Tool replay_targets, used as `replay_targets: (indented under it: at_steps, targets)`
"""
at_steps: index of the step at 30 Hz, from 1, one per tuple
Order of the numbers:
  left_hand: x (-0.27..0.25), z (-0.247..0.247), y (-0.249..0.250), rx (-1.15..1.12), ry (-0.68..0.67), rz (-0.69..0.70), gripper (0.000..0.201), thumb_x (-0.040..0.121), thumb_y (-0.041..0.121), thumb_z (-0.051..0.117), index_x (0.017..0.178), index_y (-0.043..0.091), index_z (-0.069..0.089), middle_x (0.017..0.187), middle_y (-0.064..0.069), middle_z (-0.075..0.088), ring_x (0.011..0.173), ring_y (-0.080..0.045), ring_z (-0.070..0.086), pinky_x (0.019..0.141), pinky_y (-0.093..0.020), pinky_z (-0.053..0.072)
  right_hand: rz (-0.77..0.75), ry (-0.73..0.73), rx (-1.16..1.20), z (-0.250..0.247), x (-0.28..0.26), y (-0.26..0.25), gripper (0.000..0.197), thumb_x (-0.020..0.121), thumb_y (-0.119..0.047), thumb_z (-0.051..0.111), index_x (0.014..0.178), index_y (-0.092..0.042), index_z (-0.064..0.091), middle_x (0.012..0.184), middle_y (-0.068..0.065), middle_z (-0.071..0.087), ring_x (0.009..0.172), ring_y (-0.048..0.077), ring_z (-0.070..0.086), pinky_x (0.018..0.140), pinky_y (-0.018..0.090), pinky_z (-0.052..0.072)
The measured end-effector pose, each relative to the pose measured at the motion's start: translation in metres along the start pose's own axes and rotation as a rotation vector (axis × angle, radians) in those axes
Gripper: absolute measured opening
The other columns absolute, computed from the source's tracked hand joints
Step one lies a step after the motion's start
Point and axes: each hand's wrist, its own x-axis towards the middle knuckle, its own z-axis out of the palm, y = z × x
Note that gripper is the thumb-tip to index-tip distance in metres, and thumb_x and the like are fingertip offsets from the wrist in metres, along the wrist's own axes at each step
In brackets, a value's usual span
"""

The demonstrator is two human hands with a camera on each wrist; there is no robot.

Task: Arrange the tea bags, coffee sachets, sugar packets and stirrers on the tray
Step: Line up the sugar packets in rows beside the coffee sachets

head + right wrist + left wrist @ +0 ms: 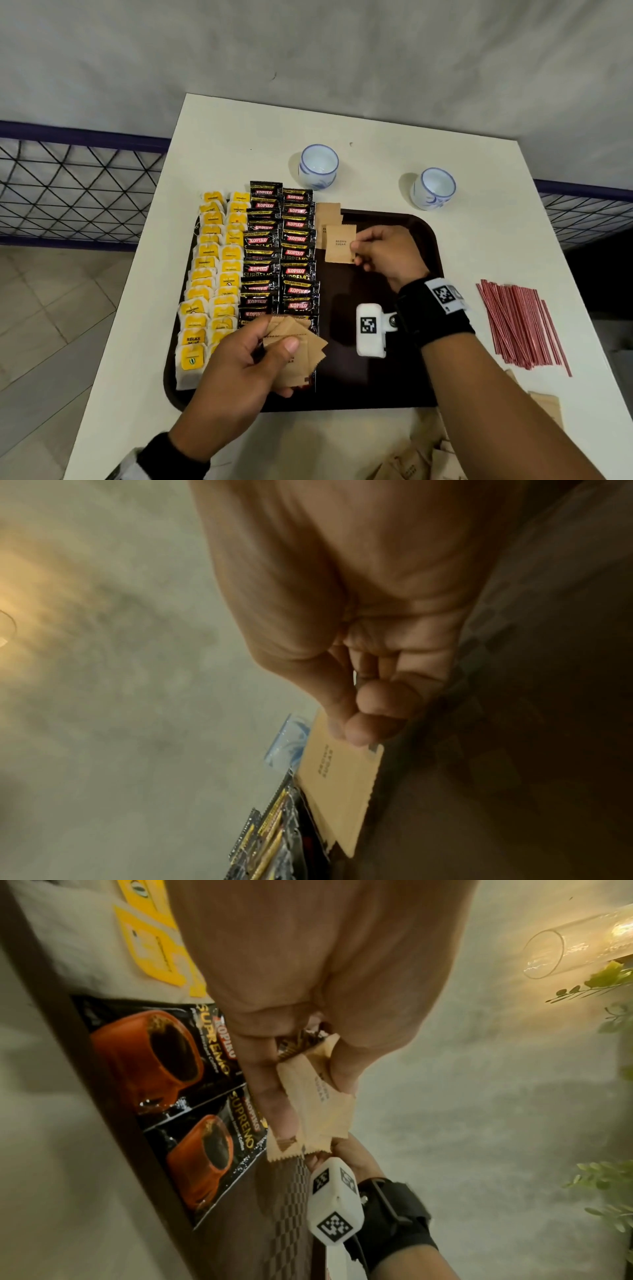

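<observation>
Right hand [383,255] pinches one brown sugar packet [339,244] by corner, at tray [424,236] 12 o'clock, beside coffee sachets [297,240]. Left hand [239,363] grips spare packets [301,346] at 6 o'clock. We'd lay it flat, overlapping packet at 11 o'clock, edges square with sachets.

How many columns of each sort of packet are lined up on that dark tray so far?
Yellow tea bags: 2 columns
Black Kopiko coffee sachets: 2 columns
Brown paper sugar packets: 1 column, just begun
Total: 5 columns on the dark brown tray
</observation>
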Motion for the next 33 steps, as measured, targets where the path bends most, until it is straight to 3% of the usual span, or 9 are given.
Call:
replay_targets:
  at_steps: [8, 12, 20, 33]
  targets:
    - [-0.002, -0.003, -0.004, 0.021, 0.004, -0.004, 0.017, 0.095, 0.010, 0.061, 0.104, 0.020, 0.072, 0.094, -0.002, 0.076, 0.080, -0.024, 0.074, 0.057, -0.039, 0.062, 0.062, -0.016, -0.023, 0.018, 0.012, -0.007, 0.012, 0.083, 0.009, 0.063, 0.079, -0.002, 0.064, 0.055, 0.006, 0.065, 0.043, 0.013, 0.058, 0.041, 0.020, 0.045]
    - [-0.002, -0.003, -0.006, 0.027, 0.008, -0.003, 0.019, 0.095, 0.010, 0.062, 0.103, 0.022, 0.073, 0.094, -0.002, 0.076, 0.081, -0.025, 0.074, 0.057, -0.039, 0.062, 0.088, 0.020, -0.034, 0.022, 0.014, -0.008, 0.018, 0.082, 0.012, 0.057, 0.074, -0.003, 0.062, 0.062, 0.014, 0.065, 0.044, 0.017, 0.061, 0.042, 0.023, 0.048]
    - [-0.001, -0.002, -0.007, 0.025, 0.010, 0.001, 0.019, 0.094, 0.010, 0.062, 0.103, 0.023, 0.074, 0.093, 0.000, 0.076, 0.080, -0.024, 0.074, 0.057, -0.041, 0.062, 0.064, 0.064, -0.078, 0.027, 0.020, -0.008, 0.015, 0.084, 0.002, 0.068, 0.075, -0.007, 0.061, 0.063, 0.013, 0.066, 0.048, 0.020, 0.064, 0.048, 0.027, 0.051]
    - [-0.001, -0.003, -0.006, -0.025, 0.000, -0.024, 0.020, 0.095, 0.009, 0.061, 0.105, 0.022, 0.073, 0.098, -0.003, 0.076, 0.086, -0.028, 0.075, 0.063, -0.048, 0.063, 0.027, 0.094, -0.093, 0.029, 0.023, -0.007, 0.012, 0.085, 0.001, 0.067, 0.077, -0.008, 0.062, 0.059, 0.010, 0.064, 0.046, 0.018, 0.061, 0.049, 0.029, 0.053]
